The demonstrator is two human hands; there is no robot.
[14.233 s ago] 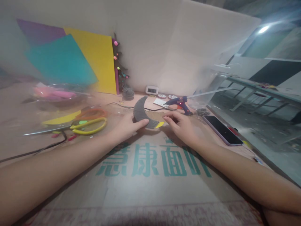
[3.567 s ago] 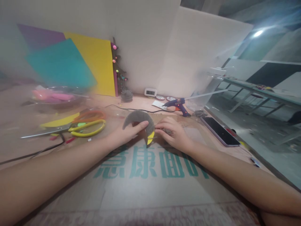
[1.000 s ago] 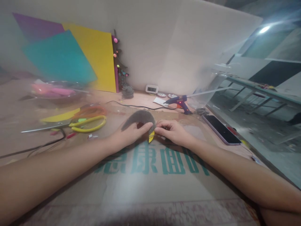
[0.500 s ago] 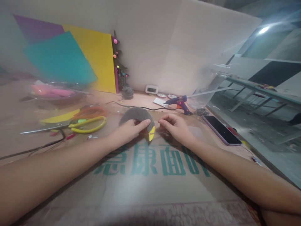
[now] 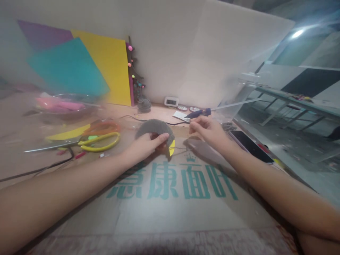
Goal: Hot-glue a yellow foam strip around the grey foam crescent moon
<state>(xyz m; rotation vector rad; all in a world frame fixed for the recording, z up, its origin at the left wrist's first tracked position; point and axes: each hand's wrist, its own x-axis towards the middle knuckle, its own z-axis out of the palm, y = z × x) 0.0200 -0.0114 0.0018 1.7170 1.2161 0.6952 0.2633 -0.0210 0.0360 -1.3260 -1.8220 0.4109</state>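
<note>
My left hand (image 5: 148,145) grips a dark grey curved piece (image 5: 155,126), thumb on top and the fingers under it. A small yellow piece (image 5: 172,147) shows at the curve's right end. To the right, my right hand (image 5: 205,129) is raised over the board with thumb and fingertips pinched together; whatever is between them is too small to make out. A thin strand (image 5: 179,148) runs rightward from the yellow tip. Beneath both hands lies a brown board (image 5: 164,216) with green printed characters.
Yellow-handled scissors (image 5: 99,142) and orange-handled ones lie left. Behind my right hand is a blue glue gun (image 5: 199,113). A phone (image 5: 251,147) lies right, a white clock (image 5: 171,101) at the back. Coloured sheets (image 5: 69,67) lean against the wall.
My right hand has moved right and slightly up, away from the yellow tip, and now covers part of the glue gun. My left hand keeps its grip on the grey piece, nearly still.
</note>
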